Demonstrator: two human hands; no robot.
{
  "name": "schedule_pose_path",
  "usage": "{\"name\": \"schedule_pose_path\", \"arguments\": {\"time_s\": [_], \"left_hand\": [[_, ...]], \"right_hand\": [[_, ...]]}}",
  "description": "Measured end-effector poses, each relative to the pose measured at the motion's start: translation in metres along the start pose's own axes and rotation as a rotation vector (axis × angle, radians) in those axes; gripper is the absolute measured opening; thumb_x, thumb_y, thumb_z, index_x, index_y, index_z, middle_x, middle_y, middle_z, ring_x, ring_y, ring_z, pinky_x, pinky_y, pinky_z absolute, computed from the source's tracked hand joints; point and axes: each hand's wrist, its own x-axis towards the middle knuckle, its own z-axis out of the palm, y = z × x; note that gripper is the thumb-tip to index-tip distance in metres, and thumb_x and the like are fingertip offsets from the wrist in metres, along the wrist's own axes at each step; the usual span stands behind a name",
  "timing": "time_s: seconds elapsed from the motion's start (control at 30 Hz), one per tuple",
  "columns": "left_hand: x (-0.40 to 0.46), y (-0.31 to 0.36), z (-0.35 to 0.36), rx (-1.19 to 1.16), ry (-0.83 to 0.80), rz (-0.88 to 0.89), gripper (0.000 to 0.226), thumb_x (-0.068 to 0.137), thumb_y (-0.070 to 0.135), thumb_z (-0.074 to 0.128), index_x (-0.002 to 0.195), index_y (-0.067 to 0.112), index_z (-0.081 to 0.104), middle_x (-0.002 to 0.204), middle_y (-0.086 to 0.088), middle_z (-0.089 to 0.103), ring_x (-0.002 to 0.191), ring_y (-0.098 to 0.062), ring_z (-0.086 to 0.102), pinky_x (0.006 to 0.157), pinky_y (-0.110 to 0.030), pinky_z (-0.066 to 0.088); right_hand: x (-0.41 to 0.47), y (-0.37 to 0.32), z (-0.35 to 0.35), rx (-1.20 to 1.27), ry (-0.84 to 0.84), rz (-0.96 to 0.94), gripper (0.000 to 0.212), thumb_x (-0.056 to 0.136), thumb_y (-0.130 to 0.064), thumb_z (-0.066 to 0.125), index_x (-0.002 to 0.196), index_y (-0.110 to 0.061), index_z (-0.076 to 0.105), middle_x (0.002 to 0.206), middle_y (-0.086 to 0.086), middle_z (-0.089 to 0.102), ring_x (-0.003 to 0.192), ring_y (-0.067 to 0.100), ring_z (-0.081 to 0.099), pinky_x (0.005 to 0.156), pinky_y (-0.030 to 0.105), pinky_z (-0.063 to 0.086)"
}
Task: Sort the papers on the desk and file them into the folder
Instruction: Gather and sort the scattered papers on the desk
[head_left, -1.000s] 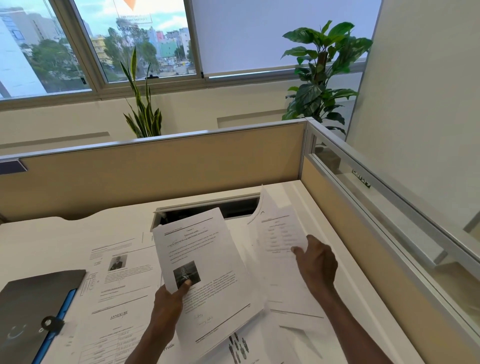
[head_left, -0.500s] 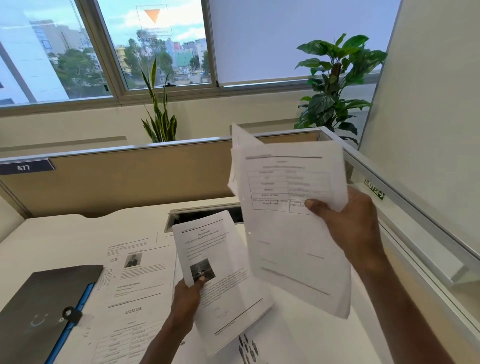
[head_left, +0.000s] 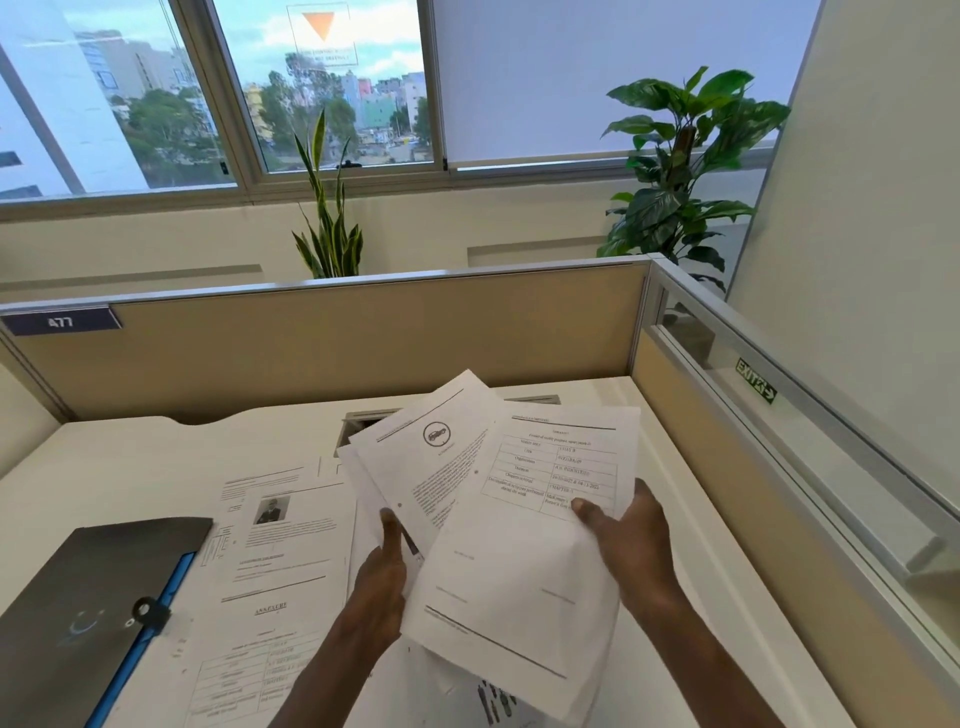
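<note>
White desk (head_left: 130, 457), papers mid-sort.
Left hand (head_left: 382, 577) pinches the car-logo sheet (head_left: 431, 462); right hand (head_left: 631, 545) pinches the table sheet (head_left: 519, 561) (folder (head_left: 78, 597) left of both).

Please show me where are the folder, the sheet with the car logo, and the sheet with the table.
folder (head_left: 78, 597), head view, on its dark cover.
car-logo sheet (head_left: 431, 457), head view, near its middle.
table sheet (head_left: 519, 561), head view, blank middle part.

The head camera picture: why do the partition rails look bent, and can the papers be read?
Head view: the wide lens bows the partition rails; daylight from the window is even, without glare; headings on the papers show, small print blurs.
</note>
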Motion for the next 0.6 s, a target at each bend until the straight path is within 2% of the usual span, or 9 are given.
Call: {"name": "schedule_pose_path", "arguments": {"time_s": [0.07, 0.1, 0.2, 0.3, 0.37, 0.4, 0.47, 0.53, 0.6], "left_hand": [[-0.002, 0.0, -0.001, 0.018, -0.01, 0.005, 0.056, 0.076, 0.072, 0.056, 0.103, 0.025, 0.068, 0.092, -0.004, 0.079, 0.084, -0.034, 0.075, 0.068, -0.049, 0.061], [-0.001, -0.001, -0.001, -0.015, -0.031, 0.011, 0.049, 0.08, 0.06, 0.065, 0.107, 0.02, 0.068, 0.096, -0.007, 0.079, 0.086, -0.034, 0.075, 0.07, -0.049, 0.061], [0.002, 0.001, -0.002, -0.115, -0.059, 0.043, 0.042, 0.084, 0.028, 0.073, 0.121, 0.011, 0.064, 0.108, -0.01, 0.076, 0.101, -0.035, 0.07, 0.088, -0.053, 0.056], [0.004, 0.007, -0.003, -0.062, -0.049, 0.097, 0.028, 0.088, 0.026, 0.069, 0.114, 0.017, 0.065, 0.108, -0.007, 0.076, 0.097, -0.033, 0.07, 0.081, -0.047, 0.057], [0.003, 0.01, -0.004, 0.003, -0.078, 0.117, 0.026, 0.089, 0.028, 0.068, 0.113, 0.019, 0.064, 0.104, -0.006, 0.077, 0.092, -0.032, 0.073, 0.077, -0.048, 0.059], [0.001, 0.011, -0.004, 0.031, -0.108, 0.121, 0.027, 0.089, 0.029, 0.068, 0.114, 0.019, 0.064, 0.103, -0.006, 0.077, 0.09, -0.032, 0.074, 0.075, -0.049, 0.059], [-0.003, 0.013, -0.003, 0.083, -0.187, 0.109, 0.032, 0.087, 0.031, 0.068, 0.115, 0.017, 0.064, 0.103, -0.007, 0.077, 0.09, -0.031, 0.075, 0.07, -0.047, 0.061], [-0.008, 0.015, -0.001, 0.141, -0.255, 0.075, 0.037, 0.085, 0.033, 0.069, 0.117, 0.016, 0.064, 0.106, -0.009, 0.076, 0.092, -0.031, 0.074, 0.071, -0.047, 0.061], [-0.012, 0.016, 0.003, 0.193, -0.312, 0.051, 0.04, 0.084, 0.034, 0.069, 0.118, 0.014, 0.066, 0.109, -0.012, 0.075, 0.098, -0.034, 0.072, 0.08, -0.052, 0.059]], "right_hand": [[-0.005, 0.006, 0.003, 0.007, -0.018, 0.009, 0.034, 0.079, -0.012, 0.077, 0.105, -0.017, 0.056, 0.105, 0.003, 0.068, 0.097, 0.025, 0.066, 0.082, 0.034, 0.055], [-0.006, 0.008, 0.003, 0.002, -0.059, 0.016, 0.035, 0.079, -0.013, 0.076, 0.107, -0.018, 0.055, 0.107, 0.002, 0.067, 0.098, 0.024, 0.066, 0.082, 0.034, 0.055], [-0.005, 0.01, -0.002, -0.121, -0.19, -0.019, 0.04, 0.081, -0.014, 0.075, 0.114, -0.017, 0.053, 0.11, -0.001, 0.065, 0.1, 0.02, 0.063, 0.082, 0.029, 0.053], [0.003, 0.004, -0.014, -0.384, -0.058, -0.275, 0.027, 0.082, -0.017, 0.074, 0.098, -0.015, 0.052, 0.096, -0.001, 0.064, 0.081, 0.016, 0.059, 0.067, 0.016, 0.046], [0.011, -0.004, -0.021, -0.446, 0.032, -0.418, 0.024, 0.082, -0.022, 0.075, 0.08, -0.016, 0.052, 0.077, -0.001, 0.063, 0.061, 0.012, 0.056, 0.052, 0.006, 0.037], [0.017, -0.007, -0.024, -0.425, 0.042, -0.431, 0.024, 0.082, -0.026, 0.075, 0.075, -0.016, 0.054, 0.071, -0.004, 0.063, 0.057, 0.008, 0.056, 0.047, 0.006, 0.037], [0.028, -0.015, -0.025, -0.284, -0.002, -0.344, 0.018, 0.082, -0.033, 0.074, 0.083, -0.017, 0.066, 0.078, -0.007, 0.069, 0.065, 0.005, 0.064, 0.051, 0.006, 0.042], [0.037, -0.019, -0.022, -0.113, -0.084, -0.196, 0.023, 0.082, -0.036, 0.074, 0.097, -0.019, 0.072, 0.089, -0.008, 0.074, 0.073, 0.009, 0.071, 0.058, 0.017, 0.053], [0.044, -0.018, -0.015, 0.011, -0.172, -0.067, 0.025, 0.083, -0.034, 0.073, 0.103, -0.019, 0.072, 0.095, -0.005, 0.076, 0.078, 0.012, 0.073, 0.066, 0.028, 0.059]]}}
